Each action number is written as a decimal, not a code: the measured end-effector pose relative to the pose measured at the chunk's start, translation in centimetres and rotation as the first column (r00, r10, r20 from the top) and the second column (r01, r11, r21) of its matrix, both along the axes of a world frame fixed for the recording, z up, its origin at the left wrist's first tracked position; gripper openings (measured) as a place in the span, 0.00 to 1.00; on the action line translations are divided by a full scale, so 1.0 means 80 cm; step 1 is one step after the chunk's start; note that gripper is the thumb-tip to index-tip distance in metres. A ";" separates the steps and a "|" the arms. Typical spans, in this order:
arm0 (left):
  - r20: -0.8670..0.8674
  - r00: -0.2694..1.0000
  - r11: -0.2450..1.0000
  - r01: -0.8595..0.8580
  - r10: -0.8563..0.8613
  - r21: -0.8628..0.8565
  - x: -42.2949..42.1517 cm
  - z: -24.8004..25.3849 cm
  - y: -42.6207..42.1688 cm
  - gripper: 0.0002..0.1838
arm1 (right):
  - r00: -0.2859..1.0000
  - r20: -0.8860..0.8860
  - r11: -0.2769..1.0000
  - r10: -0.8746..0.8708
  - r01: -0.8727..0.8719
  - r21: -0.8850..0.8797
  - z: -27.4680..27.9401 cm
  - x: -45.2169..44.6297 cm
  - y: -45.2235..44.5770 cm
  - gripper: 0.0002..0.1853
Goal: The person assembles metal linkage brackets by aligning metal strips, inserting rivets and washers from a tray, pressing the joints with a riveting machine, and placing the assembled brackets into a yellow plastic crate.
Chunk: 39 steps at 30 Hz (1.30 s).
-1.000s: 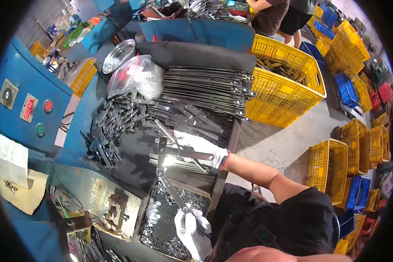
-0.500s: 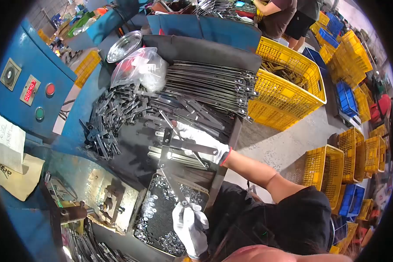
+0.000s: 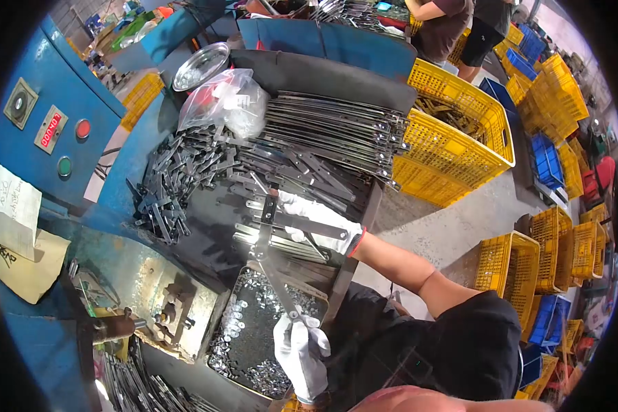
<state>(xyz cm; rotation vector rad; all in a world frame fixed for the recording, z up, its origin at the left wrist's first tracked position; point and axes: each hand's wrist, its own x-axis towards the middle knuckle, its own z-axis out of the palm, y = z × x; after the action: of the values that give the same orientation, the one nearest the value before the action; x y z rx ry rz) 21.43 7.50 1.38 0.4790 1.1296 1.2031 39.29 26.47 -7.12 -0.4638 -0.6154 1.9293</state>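
Note:
My left hand (image 3: 301,357), in a white glove, pinches the lower end of a jointed linkage of flat metal bars (image 3: 276,285). My right hand (image 3: 312,218), also gloved, is closed around the linkage's upper part, where a dark bar sticks out across the glove toward the wrist. The bars meet at pivots and form a bent shape between both hands. Under the linkage's lower bar is a tray (image 3: 250,390) of small shiny metal parts. Bright metal strips (image 3: 254,237) lie beneath my right hand, partly hidden.
Long bars (image 3: 329,127) lie stacked at the back, beside a heap of short dark pieces (image 3: 175,178) and a plastic bag (image 3: 230,103). A machine fixture (image 3: 175,312) stands left of the tray. Yellow crates (image 3: 453,147) stand right of the bench; another person (image 3: 439,27) is beyond.
Both hands keep their hold on the linkage. A thin bar that crossed over the right hand now shows less, having swung lower behind the dark bar. The view has shifted slightly.

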 end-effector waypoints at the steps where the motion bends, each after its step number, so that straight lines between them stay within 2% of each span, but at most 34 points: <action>1: -0.012 1.000 1.000 0.003 -0.003 -0.001 0.001 0.001 0.000 0.15 | 1.000 0.028 1.000 -0.013 0.014 -0.012 0.003 0.000 -0.003 0.29; 3: -0.036 0.999 1.000 0.010 -0.011 -0.006 0.001 0.005 0.002 0.14 | 0.999 0.042 0.998 -0.032 0.034 -0.047 -0.006 -0.004 0.000 0.29; 6: -0.008 1.000 1.000 -0.002 0.002 0.001 0.002 0.006 0.002 0.14 | 1.000 0.015 0.998 0.010 -0.011 0.059 -0.001 -0.001 -0.001 0.30; 7: 0.002 1.000 1.000 0.002 -0.002 -0.011 0.001 0.003 0.002 0.14 | 0.982 0.184 0.997 -0.033 0.019 0.078 0.004 0.001 -0.005 0.30; 9: -0.014 1.000 1.000 0.002 -0.002 0.001 0.002 0.004 0.001 0.14 | 0.914 0.402 0.989 -0.053 -0.009 0.151 0.023 0.003 -0.009 0.30; 11: -0.055 0.998 1.000 0.020 -0.019 0.020 0.002 0.006 0.000 0.14 | 0.901 0.429 0.976 -0.068 -0.030 0.217 0.014 0.003 -0.006 0.27; 13: -0.057 0.998 0.999 0.032 -0.031 0.024 0.000 0.005 -0.002 0.14 | 0.990 0.142 0.998 -0.004 -0.005 0.067 0.012 0.001 -0.007 0.23; 16: -0.069 0.997 0.998 0.042 -0.039 0.041 0.000 0.007 -0.003 0.15 | 0.986 -0.159 0.998 0.047 -0.055 -0.044 0.000 -0.004 0.002 0.18; 18: -0.070 0.997 0.998 0.041 -0.038 0.053 0.000 0.007 -0.005 0.15 | 0.976 -0.205 0.995 0.077 -0.090 -0.053 0.018 -0.008 0.004 0.17; 19: -0.066 0.997 0.998 0.038 -0.034 0.058 -0.001 0.004 -0.006 0.15 | 1.000 -0.002 0.988 0.001 -0.001 -0.152 0.029 -0.004 -0.007 0.17; 22: -0.080 0.996 0.997 0.046 -0.041 0.060 -0.005 0.004 -0.008 0.15 | 0.987 0.163 0.999 -0.013 0.005 0.051 -0.003 0.002 -0.001 0.18; 23: -0.088 0.995 0.997 0.053 -0.048 0.061 -0.005 0.004 -0.008 0.15 | 0.980 0.199 0.999 -0.022 0.016 0.031 -0.003 -0.001 -0.001 0.21; 26: -0.077 0.996 0.999 0.040 -0.038 0.025 -0.004 0.010 -0.006 0.15 | 0.998 0.063 0.995 -0.004 0.011 -0.101 -0.001 0.000 0.001 0.24; 27: -0.065 0.997 0.999 0.032 -0.032 0.002 -0.005 0.010 -0.008 0.15 | 0.993 0.117 0.997 -0.001 0.010 -0.082 0.004 -0.005 0.007 0.27; 28: -0.104 0.993 0.996 0.065 -0.058 0.063 -0.007 0.009 -0.009 0.15 | 0.986 0.148 0.990 -0.075 0.092 -0.111 0.009 -0.004 -0.002 0.29; 30: -0.074 0.996 0.994 0.049 -0.042 0.098 -0.009 0.003 -0.011 0.14 | 0.944 0.320 0.996 -0.085 0.069 0.061 0.027 0.003 -0.015 0.30; 32: -0.042 0.999 0.996 0.028 -0.025 0.083 -0.015 -0.001 -0.015 0.14 | 0.967 0.251 0.998 -0.046 0.056 -0.033 0.038 0.001 -0.013 0.30; 34: -0.077 0.993 0.994 0.094 -0.090 0.051 -0.028 -0.001 -0.011 0.15 | 0.973 0.226 0.995 -0.053 0.071 -0.071 0.041 -0.003 0.002 0.29; 35: -0.073 0.997 0.997 0.019 -0.013 0.080 -0.027 0.002 -0.016 0.15 | 0.970 0.216 0.992 -0.115 0.123 -0.024 0.071 -0.010 0.015 0.30; 36: -0.118 0.993 0.996 0.022 -0.012 0.086 -0.033 0.003 -0.018 0.14 | 0.962 0.199 0.981 -0.189 0.191 0.008 0.111 -0.007 0.019 0.30; 37: -0.191 0.981 0.988 0.048 -0.020 0.144 -0.040 0.006 -0.016 0.15 | 0.933 0.239 0.935 -0.269 0.195 0.295 0.145 -0.005 0.040 0.29; 38: -0.258 0.966 0.977 0.082 -0.029 0.197 -0.049 0.008 -0.016 0.17 | 0.927 0.233 0.898 -0.293 0.183 0.400 0.168 -0.009 0.070 0.28; 39: -0.212 0.977 0.981 0.071 -0.032 0.180 -0.075 -0.018 -0.023 0.16 | 0.926 0.168 0.843 -0.337 0.218 0.493 0.190 -0.024 0.103 0.28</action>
<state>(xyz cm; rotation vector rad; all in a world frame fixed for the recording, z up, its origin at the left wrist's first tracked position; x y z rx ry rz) 15.39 5.62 -0.04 0.7884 1.1784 1.2402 37.41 34.68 8.10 -0.4586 -1.0839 1.3887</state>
